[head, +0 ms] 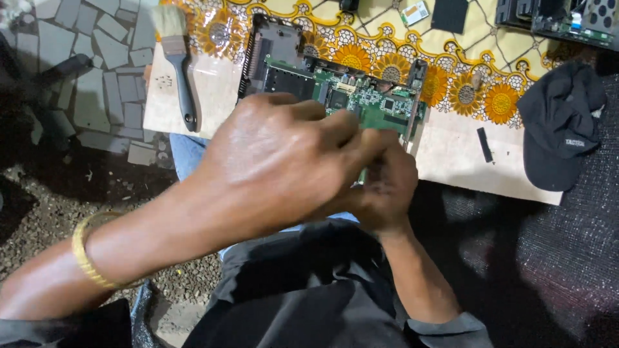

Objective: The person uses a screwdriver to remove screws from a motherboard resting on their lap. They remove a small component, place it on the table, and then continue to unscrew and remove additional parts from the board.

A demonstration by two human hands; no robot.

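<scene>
A green circuit board point(361, 96) in a black frame lies tilted on a pale table top point(451, 158). My left hand point(277, 161) fills the middle of the view, a gold bangle on its wrist, its fingers curled shut at the board's near edge. My right hand point(387, 187) comes up from below and is clenched against the same edge, touching the left fingertips. A sliver of green shows between the two hands. The exact grip point is hidden by my left hand.
A black-handled paintbrush point(179, 64) lies at the table's left end. A black cap point(558, 129) rests at the right, with a small black strip point(485, 145) beside it. A yellow sunflower cloth point(387, 38) carries more electronic parts point(567, 19) at the back. Stone mosaic floor point(97, 71) lies to the left.
</scene>
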